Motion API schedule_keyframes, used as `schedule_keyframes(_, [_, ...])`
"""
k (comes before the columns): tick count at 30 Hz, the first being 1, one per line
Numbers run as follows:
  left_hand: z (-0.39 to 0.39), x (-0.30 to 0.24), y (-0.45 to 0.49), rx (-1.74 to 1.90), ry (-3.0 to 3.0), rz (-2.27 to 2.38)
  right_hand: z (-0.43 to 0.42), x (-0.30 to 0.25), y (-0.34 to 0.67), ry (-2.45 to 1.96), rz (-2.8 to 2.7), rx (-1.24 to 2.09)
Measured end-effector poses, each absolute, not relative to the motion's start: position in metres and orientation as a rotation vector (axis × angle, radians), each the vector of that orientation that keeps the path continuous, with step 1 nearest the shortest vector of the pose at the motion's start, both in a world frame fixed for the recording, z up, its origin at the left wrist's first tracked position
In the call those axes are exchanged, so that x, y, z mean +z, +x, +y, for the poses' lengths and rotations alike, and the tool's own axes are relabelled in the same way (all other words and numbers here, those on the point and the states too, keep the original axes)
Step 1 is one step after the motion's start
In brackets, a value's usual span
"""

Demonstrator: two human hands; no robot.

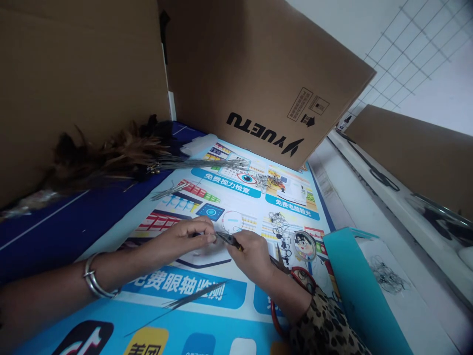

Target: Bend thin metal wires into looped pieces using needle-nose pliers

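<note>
My left hand (185,240), with a silver bangle on the wrist, is closed in a pinch near the middle of the printed sheet. What its fingertips hold is too small to make out. My right hand (255,257) grips a pair of pliers (228,238), whose jaws point left and meet the left fingertips. Below the hands lies a loose bundle of thin dark wires (199,295). Small black wire loops (279,224) are scattered beyond the right hand, beside a round shallow dish (305,245). Red-handled scissors (303,277) lie partly under the right forearm.
Brown feathers (111,154) sit at the back left, with a long wire bundle (207,162) beside them. Cardboard boxes (266,74) wall off the back and left. On the right, a teal open box (364,291) stands next to a tangle of wire pieces (388,275).
</note>
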State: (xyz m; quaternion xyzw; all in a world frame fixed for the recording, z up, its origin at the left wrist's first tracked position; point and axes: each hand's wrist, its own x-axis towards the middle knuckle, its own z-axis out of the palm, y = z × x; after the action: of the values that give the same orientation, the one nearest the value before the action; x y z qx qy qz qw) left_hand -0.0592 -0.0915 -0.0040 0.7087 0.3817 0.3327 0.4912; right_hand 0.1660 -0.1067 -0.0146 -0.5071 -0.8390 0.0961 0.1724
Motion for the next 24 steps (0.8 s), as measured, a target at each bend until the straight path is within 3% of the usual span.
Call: schedule_keyframes(24, [-0.0917, 0.0019, -0.0601, 0.807, 1.715, 0.855, -0.106, -0.0112, 0.1665, -1.316, -2.504, 0.279])
